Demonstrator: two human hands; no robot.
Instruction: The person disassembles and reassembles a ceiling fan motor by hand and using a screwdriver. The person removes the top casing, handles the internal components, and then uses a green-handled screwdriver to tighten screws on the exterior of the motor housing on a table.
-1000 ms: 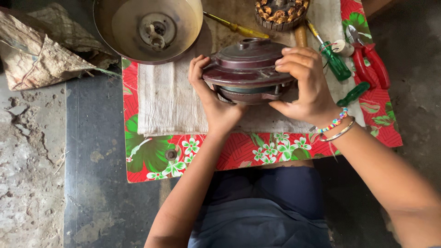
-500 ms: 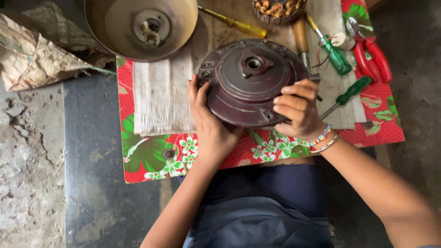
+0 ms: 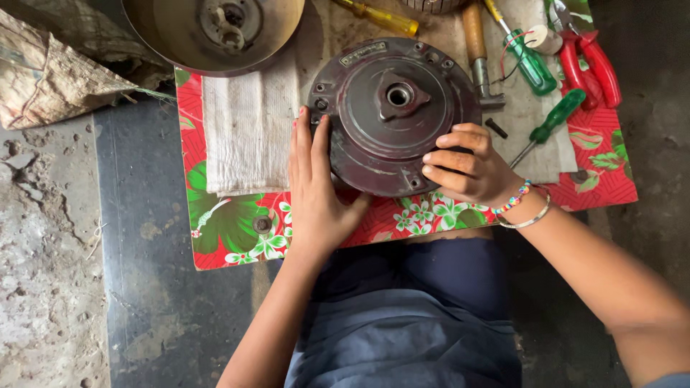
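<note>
My left hand [image 3: 316,190] lies flat and open against the left rim of a round dark-brown metal housing [image 3: 394,115]. My right hand [image 3: 467,165] curls its fingers [image 3: 449,154] over the lower right edge. The housing rests face up on a red flowered mat [image 3: 230,223], beside a white cloth [image 3: 248,129], with screwdrivers [image 3: 550,126] and red pliers [image 3: 586,61] nearby.

Single head-worn view, looking almost straight down from above the seated person's lap. Close range: forearms enter from the bottom edge, the red floral mat [image 3: 237,230] fills the middle, tools are cut off along the top edge. Bare concrete floor [image 3: 43,287] at left. No second view to compare.
</note>
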